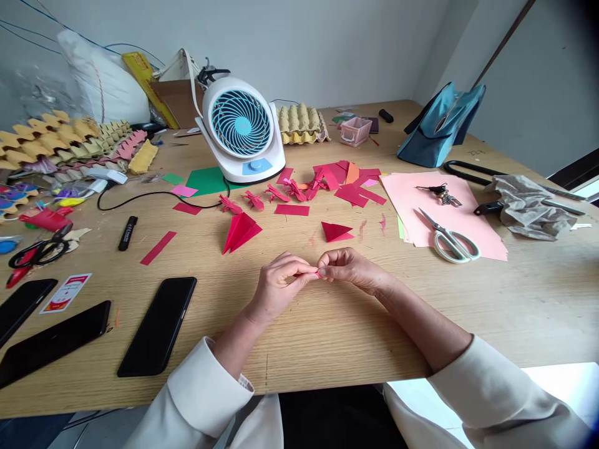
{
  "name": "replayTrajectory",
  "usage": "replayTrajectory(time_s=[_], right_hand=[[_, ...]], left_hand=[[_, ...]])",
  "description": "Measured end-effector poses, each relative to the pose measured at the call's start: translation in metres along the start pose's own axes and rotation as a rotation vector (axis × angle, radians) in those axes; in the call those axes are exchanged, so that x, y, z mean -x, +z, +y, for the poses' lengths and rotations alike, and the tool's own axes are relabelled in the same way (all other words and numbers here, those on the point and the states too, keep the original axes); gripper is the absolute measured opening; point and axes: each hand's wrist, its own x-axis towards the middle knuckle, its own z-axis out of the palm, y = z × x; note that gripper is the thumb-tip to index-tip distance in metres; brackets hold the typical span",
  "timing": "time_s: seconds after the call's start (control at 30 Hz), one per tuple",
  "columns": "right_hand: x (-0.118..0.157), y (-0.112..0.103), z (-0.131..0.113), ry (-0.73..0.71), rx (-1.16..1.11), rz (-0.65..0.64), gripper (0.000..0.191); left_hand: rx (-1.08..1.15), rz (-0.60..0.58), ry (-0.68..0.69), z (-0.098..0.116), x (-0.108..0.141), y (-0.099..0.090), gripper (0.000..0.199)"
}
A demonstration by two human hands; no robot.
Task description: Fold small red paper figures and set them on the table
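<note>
Pale sleeves (210, 386), red paper (319, 274) pinched between fingers (302, 269), left hand (279, 280) beside right hand (350, 269)

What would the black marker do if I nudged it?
The marker would probably roll, since it looks round-barrelled and lies on its side on the flat table. Its slim, straight body suggests it would stay stiff and feel light when lifted.
</note>
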Motion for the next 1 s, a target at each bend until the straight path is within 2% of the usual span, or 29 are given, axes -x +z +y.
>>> replayTrajectory(time_s=[0.6, 0.8, 1.0], right_hand=[[-0.004, 0.001, 0.011, -0.131, 0.068, 0.043, 0.036], [-0.006, 0.0, 0.018, -0.256, 0.129, 0.079, 0.033], [0.002, 0.006, 0.008, -0.405, 0.332, 0.157, 0.021]], left_hand=[[0.084, 0.029, -0.171, 0.001, 0.0, 0.003, 0.008], [0.121, 0.013, -0.251, 0.0, 0.001, 0.003, 0.008], [0.235, 0.007, -0.385, -0.005, 0.003, 0.006, 0.009]])
